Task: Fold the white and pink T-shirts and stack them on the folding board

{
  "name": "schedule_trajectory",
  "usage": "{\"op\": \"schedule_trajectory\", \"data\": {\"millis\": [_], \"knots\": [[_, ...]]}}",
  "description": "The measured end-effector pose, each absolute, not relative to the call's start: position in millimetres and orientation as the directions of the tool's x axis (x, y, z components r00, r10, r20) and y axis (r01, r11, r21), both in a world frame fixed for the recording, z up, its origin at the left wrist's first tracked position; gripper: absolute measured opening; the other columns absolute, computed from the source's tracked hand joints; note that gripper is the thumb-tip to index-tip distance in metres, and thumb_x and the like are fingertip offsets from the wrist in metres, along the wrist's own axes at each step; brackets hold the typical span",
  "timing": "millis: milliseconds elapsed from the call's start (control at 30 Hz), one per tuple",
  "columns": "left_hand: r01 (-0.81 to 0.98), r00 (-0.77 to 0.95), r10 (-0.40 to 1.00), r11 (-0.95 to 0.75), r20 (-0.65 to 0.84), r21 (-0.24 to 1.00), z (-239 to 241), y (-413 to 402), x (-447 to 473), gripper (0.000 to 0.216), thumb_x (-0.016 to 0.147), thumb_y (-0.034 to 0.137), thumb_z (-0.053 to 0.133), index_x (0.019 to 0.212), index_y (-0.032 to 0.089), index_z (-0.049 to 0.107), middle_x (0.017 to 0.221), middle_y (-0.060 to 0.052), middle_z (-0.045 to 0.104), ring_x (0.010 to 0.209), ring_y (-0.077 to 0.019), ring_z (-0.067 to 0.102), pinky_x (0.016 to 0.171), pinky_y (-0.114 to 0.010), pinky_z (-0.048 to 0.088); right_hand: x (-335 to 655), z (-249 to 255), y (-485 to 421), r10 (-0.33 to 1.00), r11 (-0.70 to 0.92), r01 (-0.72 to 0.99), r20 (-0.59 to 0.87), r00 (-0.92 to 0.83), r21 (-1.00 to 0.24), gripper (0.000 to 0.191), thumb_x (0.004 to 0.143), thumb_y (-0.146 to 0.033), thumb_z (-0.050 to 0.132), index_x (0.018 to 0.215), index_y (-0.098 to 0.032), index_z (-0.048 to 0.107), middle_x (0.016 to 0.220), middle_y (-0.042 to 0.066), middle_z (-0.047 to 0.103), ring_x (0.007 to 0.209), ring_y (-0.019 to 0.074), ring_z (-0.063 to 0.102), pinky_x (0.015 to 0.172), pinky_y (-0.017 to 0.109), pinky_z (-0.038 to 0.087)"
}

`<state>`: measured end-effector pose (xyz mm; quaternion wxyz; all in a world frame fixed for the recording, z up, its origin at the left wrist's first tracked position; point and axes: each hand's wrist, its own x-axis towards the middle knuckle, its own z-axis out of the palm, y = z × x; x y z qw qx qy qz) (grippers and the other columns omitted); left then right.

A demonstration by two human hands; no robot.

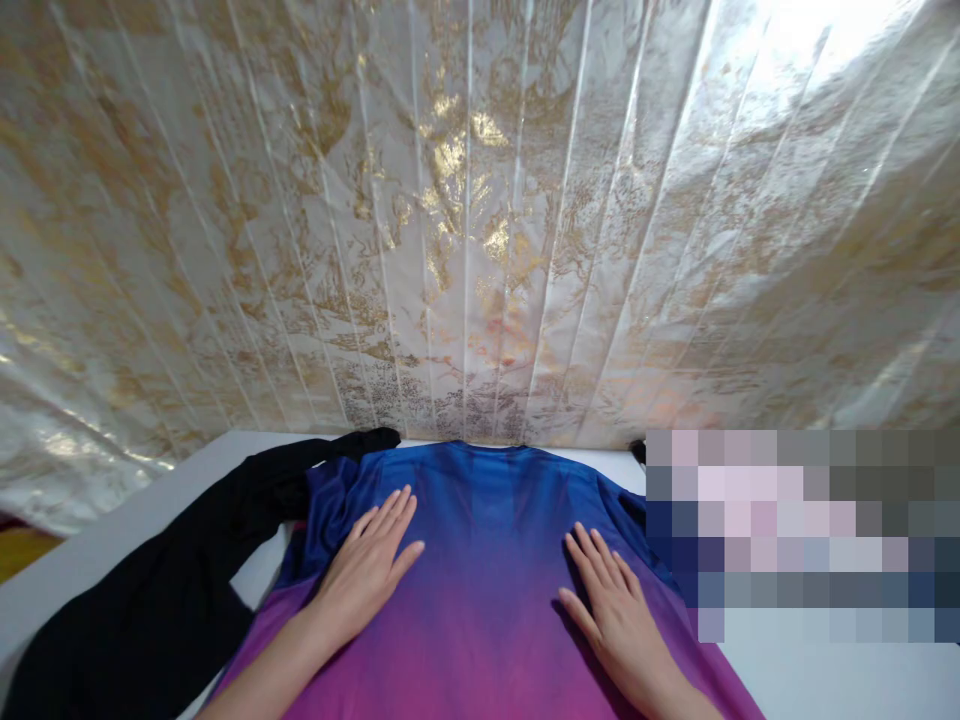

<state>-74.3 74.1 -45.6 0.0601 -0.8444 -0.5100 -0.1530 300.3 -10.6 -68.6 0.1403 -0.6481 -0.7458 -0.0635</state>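
Observation:
A shirt [487,590], blue at the collar and fading to purple and pink lower down, lies spread out with its neckline at the far edge. My left hand [371,565] rests on its left side near the shoulder, fingers stretched out and thumb apart. On the right side of the cloth, my right hand [611,600] has its fingers extended, with a shadow beside it; whether it presses on the fabric I cannot tell. Neither hand holds anything. The shirt's left sleeve [330,500] is bunched in folds. Its lower part runs out of view.
A black garment [157,570] lies along the left, reaching to the shirt's shoulder. Underneath is a white table [847,680]. Behind its far edge stands a shiny gold and silver pleated curtain [465,230]. A pixelated patch hides the area at right. Something yellow [26,553] shows at far left.

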Motion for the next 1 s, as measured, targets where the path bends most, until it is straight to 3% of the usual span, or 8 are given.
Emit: {"op": "schedule_trajectory", "data": {"millis": [167,300,500,600,767,900,1000], "knots": [[0.904,0.381,0.884,-0.418,0.27,0.092,-57,50,-83,0.062,0.098,0.056,0.031,0.149,0.019,0.034,0.155,-0.009,0.031,0.142,-0.0239,0.03,0.112,-0.041,0.029,362,-75,-37,0.957,-0.026,1.0,0.29,0.027,-0.005,0.068,0.092,-0.06,0.032,0.146,-0.021,0.04,0.154,0.006,0.034,0.143,0.0273,0.029,0.114,0.052,0.028],[0.918,0.353,0.921,-0.375,0.165,0.132,-41,68,-70,0.062,0.098,0.053,0.03,0.149,0.017,0.034,0.156,-0.009,0.026,0.145,-0.0238,0.024,0.115,-0.041,0.023,378,-65,-15,0.978,-0.066,0.997,0.202,0.055,0.049,0.068,0.092,-0.058,0.03,0.148,-0.021,0.038,0.156,0.004,0.029,0.144,0.0251,0.026,0.115,0.047,0.026],[0.929,0.319,0.938,-0.338,0.133,0.152,-26,108,-56,0.063,0.097,0.055,0.034,0.148,0.018,0.036,0.155,-0.01,0.029,0.144,-0.0235,0.025,0.115,-0.04,0.022,375,-55,26,0.985,-0.115,0.988,0.144,0.1,0.105,0.066,0.093,-0.054,0.03,0.149,-0.02,0.036,0.156,0.007,0.029,0.144,0.0272,0.026,0.113,0.046,0.029],[0.939,0.28,0.95,-0.301,0.136,0.169,-25,132,-51,0.058,0.098,0.052,0.038,0.145,0.019,0.04,0.154,-0.012,0.034,0.142,-0.025,0.029,0.113,-0.04,0.026,381,-63,32,0.984,-0.089,0.99,0.165,0.071,0.109,0.065,0.092,-0.055,0.029,0.146,-0.021,0.042,0.156,0.007,0.03,0.144,0.0284,0.027,0.112,0.046,0.029],[0.953,0.191,0.958,-0.233,0.213,0.195,-28,167,-42,0.043,0.095,0.039,0.057,0.132,0.018,0.05,0.141,-0.012,0.047,0.124,-0.0299,0.049,0.102,-0.054,0.04,389,-72,36,0.972,-0.132,0.988,0.206,0.112,0.085,0.065,0.092,-0.054,0.03,0.148,-0.021,0.038,0.156,0.007,0.031,0.143,0.0279,0.028,0.111,0.047,0.03],[0.944,0.192,0.95,-0.247,0.247,0.217,-28,184,-37,0.036,0.094,0.035,0.059,0.126,0.018,0.054,0.128,-0.01,0.055,0.109,-0.0254,0.058,0.091,-0.048,0.05,392,-68,52,0.972,-0.128,0.99,0.205,0.113,0.063,0.065,0.092,-0.051,0.028,0.148,-0.02,0.038,0.155,0.008,0.033,0.142,0.0277,0.031,0.109,0.046,0.032],[0.936,0.209,0.943,-0.27,0.26,0.226,-19,183,-37,0.037,0.094,0.035,0.059,0.126,0.018,0.054,0.13,-0.01,0.055,0.111,-0.0259,0.058,0.092,-0.049,0.05,394,-63,64,0.972,-0.115,0.993,0.212,0.106,0.028,0.064,0.091,-0.049,0.028,0.146,-0.02,0.041,0.154,0.009,0.036,0.141,0.0275,0.033,0.108,0.046,0.033]]}}
